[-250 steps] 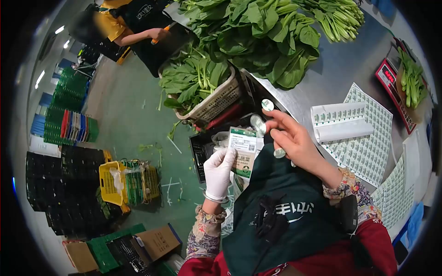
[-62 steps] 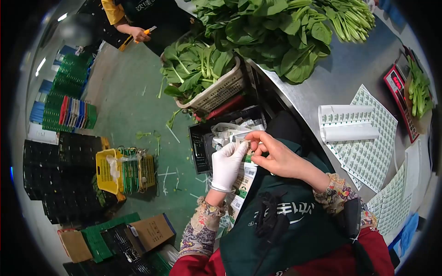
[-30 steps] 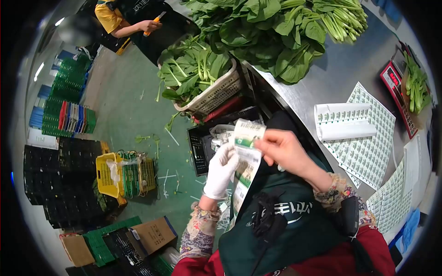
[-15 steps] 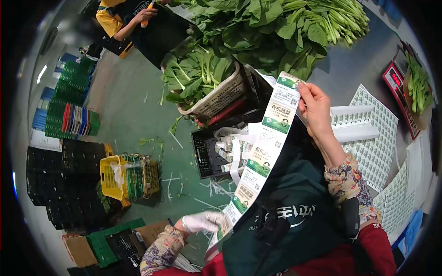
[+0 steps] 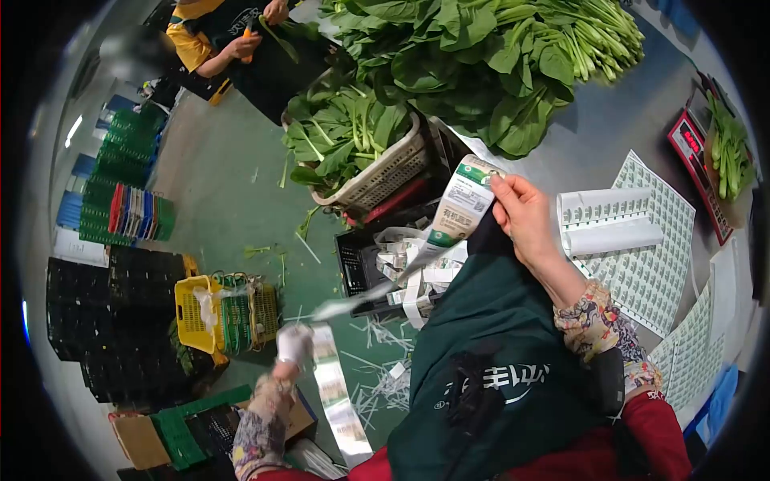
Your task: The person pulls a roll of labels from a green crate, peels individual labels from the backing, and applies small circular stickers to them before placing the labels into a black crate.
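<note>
A long strip of printed labels (image 5: 461, 210) runs from one hand to the other, green and beige with dark print and small square codes. My right hand (image 5: 525, 220), bare, pinches its upper end between thumb and fingers. My left hand (image 5: 294, 345), in a white glove and smeared by motion, is closed on the strip lower down at the left. Between the hands the strip is twisted and blurred. Past my left hand another length hangs down toward my lap. Below the strip, a black crate (image 5: 349, 268) holds crumpled label strips.
Leafy greens (image 5: 481, 60) are piled on the metal table, beside a basket of greens (image 5: 353, 136). Label sheets (image 5: 642, 264) and a red scale (image 5: 696, 160) lie at right. A yellow basket (image 5: 192, 317) and paper scraps are on the floor. Another person (image 5: 265, 48) handles greens.
My left hand has swung left and up with the strip, which now twists between my hands. My right hand has dropped slightly to the left. The other person now has a green stalk.
</note>
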Tool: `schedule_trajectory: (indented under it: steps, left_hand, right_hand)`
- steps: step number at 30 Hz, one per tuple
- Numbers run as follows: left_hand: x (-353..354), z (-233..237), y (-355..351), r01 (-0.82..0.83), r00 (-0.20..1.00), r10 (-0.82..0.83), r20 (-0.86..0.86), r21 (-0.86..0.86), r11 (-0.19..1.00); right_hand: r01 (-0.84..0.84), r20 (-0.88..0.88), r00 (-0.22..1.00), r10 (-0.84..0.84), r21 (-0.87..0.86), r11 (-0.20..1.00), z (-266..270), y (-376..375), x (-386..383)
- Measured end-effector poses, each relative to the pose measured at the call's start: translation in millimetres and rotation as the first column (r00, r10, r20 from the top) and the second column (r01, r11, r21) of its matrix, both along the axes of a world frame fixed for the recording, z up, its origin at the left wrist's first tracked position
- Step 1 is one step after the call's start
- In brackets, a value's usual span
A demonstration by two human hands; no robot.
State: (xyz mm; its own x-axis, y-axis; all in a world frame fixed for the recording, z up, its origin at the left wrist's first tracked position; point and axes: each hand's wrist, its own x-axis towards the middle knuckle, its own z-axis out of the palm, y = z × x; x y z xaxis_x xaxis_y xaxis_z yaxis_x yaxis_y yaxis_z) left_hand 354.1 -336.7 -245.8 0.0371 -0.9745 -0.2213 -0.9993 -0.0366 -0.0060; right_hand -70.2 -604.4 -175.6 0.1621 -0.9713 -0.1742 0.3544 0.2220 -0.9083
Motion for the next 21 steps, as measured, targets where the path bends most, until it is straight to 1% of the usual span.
schedule_trajectory:
  steps: [1, 2, 3, 4, 5, 6, 7, 8, 9, 10, 11, 12, 13, 14, 15, 16, 17, 18, 19, 20, 21]
  left_hand:
    - [22, -3, -28, -0.429, 0.892, 0.371, -0.257, -0.228, 0.874]
    - [43, -7, -57, -0.702, 0.697, 0.464, -0.546, -0.389, 0.597]
    - [52, 8, -92, -0.670, 0.732, 0.564, -0.383, -0.554, 0.493]
    - [69, 9, -120, -0.678, 0.730, 0.404, -0.551, -0.655, 0.332]
    - [87, 17, -151, -0.929, 0.349, 0.190, -0.918, -0.312, 0.200]
    - [74, 35, -180, -0.827, 0.560, 0.177, -0.809, -0.557, 0.070]
    - [72, 39, -203, -0.837, 0.532, -0.113, -0.839, -0.541, 0.082]
    - [43, 54, -219, -0.869, 0.452, -0.169, -0.876, -0.475, 0.138]
    - [44, 51, -226, -0.805, 0.484, -0.055, -0.873, -0.469, 0.364]
    - [50, 40, -228, -0.280, 0.951, 0.058, -0.303, -0.769, 0.574]
    - [39, 41, -225, -0.022, 0.996, 0.056, 0.067, -0.431, 0.902]
    - [10, 38, -226, -0.152, 0.910, 0.074, 0.408, 0.163, 0.975]
    - [5, 12, -216, -0.141, 0.876, -0.064, 0.479, 0.379, 0.915]
    - [-6, -5, -206, -0.140, 0.899, -0.078, 0.431, 0.451, 0.881]
    - [-16, -16, -197, -0.136, 0.920, -0.088, 0.382, 0.521, 0.843]
    - [-28, -11, -186, 0.041, 0.977, -0.115, 0.181, 0.368, 0.929]
    - [-50, -3, -175, 0.128, 0.984, -0.124, -0.129, 0.022, 0.992]
    - [-67, -19, -171, -0.004, 0.802, -0.086, -0.591, -0.149, 0.989]
    - [-113, 25, -168, -0.054, 0.586, 0.020, -0.810, -0.015, 0.998]
    - [-141, 47, -162, -0.061, 0.387, 0.067, -0.920, 0.047, 0.997]
    - [-162, 57, -152, -0.052, 0.179, 0.048, -0.983, 0.040, 0.998]
  right_hand:
    - [-0.015, -0.003, 1.000, 0.015, -0.002, 1.000, 2, 2, 4]
    - [-0.028, -0.006, 1.000, 0.028, -0.003, 1.000, 4, 5, 8]
    - [-0.041, -0.011, 0.999, 0.041, -0.003, 0.999, 6, 7, 12]
    - [-0.037, -0.009, 0.999, 0.037, -0.012, 0.999, 6, 8, 14]
    - [-0.034, -0.007, 0.999, 0.034, -0.022, 0.999, 6, 8, 17]
    - [-0.028, -0.004, 1.000, 0.028, -0.033, 0.999, 7, 8, 19]
    - [0.006, 0.002, 1.000, -0.006, -0.021, 1.000, 10, 9, 22]
    - [0.002, 0.010, 1.000, -0.002, -0.017, 1.000, 12, 10, 23]
    - [-0.002, 0.017, 1.000, 0.002, -0.014, 1.000, 13, 11, 23]
    - [-0.004, 0.025, 1.000, 0.004, -0.012, 1.000, 15, 11, 22]
    - [-0.033, 0.025, 0.999, 0.034, -0.035, 0.999, 15, 11, 21]
    - [-0.054, 0.021, 0.998, 0.055, -0.048, 0.997, 15, 12, 20]
    - [-0.076, 0.017, 0.997, 0.077, -0.061, 0.995, 16, 14, 20]
    - [-0.099, 0.012, 0.995, 0.100, -0.073, 0.992, 17, 16, 20]
    - [-0.143, -0.020, 0.990, 0.142, -0.049, 0.989, 19, 17, 18]
    - [-0.179, -0.033, 0.984, 0.177, -0.044, 0.983, 25, 21, 17]
    - [-0.219, -0.022, 0.976, 0.218, -0.041, 0.975, 27, 23, 17]
    - [-0.262, -0.014, 0.965, 0.262, -0.036, 0.964, 27, 25, 17]
    - [-0.303, -0.031, 0.953, 0.302, -0.051, 0.952, 26, 28, 17]
    - [-0.333, -0.050, 0.943, 0.330, -0.072, 0.940, 24, 29, 19]
    - [-0.360, -0.029, 0.933, 0.358, -0.066, 0.931, 25, 32, 22]
